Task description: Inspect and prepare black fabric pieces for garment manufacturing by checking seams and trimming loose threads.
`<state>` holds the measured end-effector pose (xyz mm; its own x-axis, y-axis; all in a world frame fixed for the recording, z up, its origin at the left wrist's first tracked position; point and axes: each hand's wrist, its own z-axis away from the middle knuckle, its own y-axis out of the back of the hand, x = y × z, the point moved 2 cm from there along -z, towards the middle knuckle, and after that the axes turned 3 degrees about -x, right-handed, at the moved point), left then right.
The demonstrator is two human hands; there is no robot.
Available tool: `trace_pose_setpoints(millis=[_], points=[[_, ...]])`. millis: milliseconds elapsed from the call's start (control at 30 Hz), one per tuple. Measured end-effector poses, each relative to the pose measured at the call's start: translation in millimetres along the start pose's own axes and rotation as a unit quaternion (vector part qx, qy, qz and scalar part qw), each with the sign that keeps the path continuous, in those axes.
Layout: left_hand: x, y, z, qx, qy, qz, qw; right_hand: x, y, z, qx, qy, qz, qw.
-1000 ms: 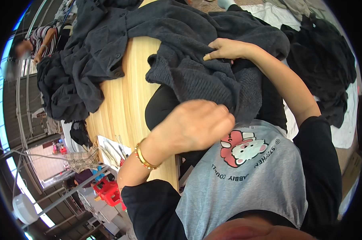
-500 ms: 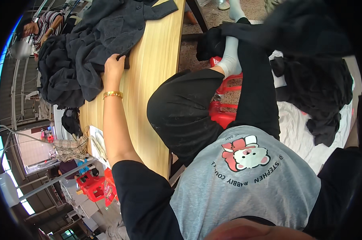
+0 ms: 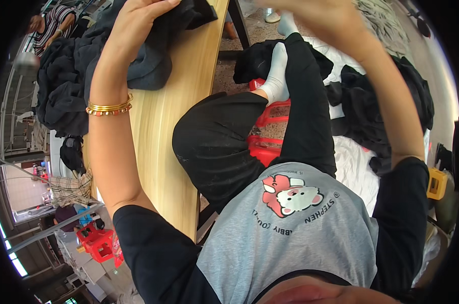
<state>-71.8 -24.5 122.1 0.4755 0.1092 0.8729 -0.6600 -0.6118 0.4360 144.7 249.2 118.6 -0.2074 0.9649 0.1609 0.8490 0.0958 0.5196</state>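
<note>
My left hand [image 3: 140, 23], with gold bangles at the wrist, is raised over the table at the upper edge of the view. Its fingers are closed on a dark grey cardigan [image 3: 151, 66], part of which drapes onto the wood below; the fingertips are partly cut off. More dark knitted garments [image 3: 62, 86] lie heaped to the left of it. My right hand [image 3: 325, 20] is lifted at the top, right of the table, and smeared by motion. Its fingers cannot be made out, nor whether they hold anything.
The wooden table [image 3: 176, 137] runs along my left. A red plastic stool [image 3: 265, 147] is under my legs, and black cloth [image 3: 252, 61] lies by my feet. On the right, dark garments [image 3: 361, 106] rest on a white sheet [image 3: 358, 167]. Another person [image 3: 54, 28] is at the far left.
My left hand has moved up and away from me, shifting the cardigan. My right hand has come into view at the top; the blurred dark garment at upper right is no longer there.
</note>
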Motion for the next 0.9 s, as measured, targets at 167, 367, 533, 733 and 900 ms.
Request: trace_pose_setpoints(millis=[167,367,533,733,900], points=[[30,-1,16,-0.065,0.046,0.052,0.995,-117,-78,-46,-0.052,0.358,-0.032,0.932],[-1,23,36,-0.162,0.074,0.257,0.95,-136,-100,-78,0.069,0.226,-0.12,0.964],[-42,-4,34,-0.104,0.004,0.51,0.854,-132,-141,-77,0.154,0.33,-0.039,0.931],[-59,-11,66,-0.28,-0.032,0.683,0.674,-168,-110,-63,-0.17,0.215,-0.163,0.948],[-76,13,96,-0.024,0.06,0.411,0.909,-127,-107,-34,-0.241,-0.057,-0.452,0.857]])
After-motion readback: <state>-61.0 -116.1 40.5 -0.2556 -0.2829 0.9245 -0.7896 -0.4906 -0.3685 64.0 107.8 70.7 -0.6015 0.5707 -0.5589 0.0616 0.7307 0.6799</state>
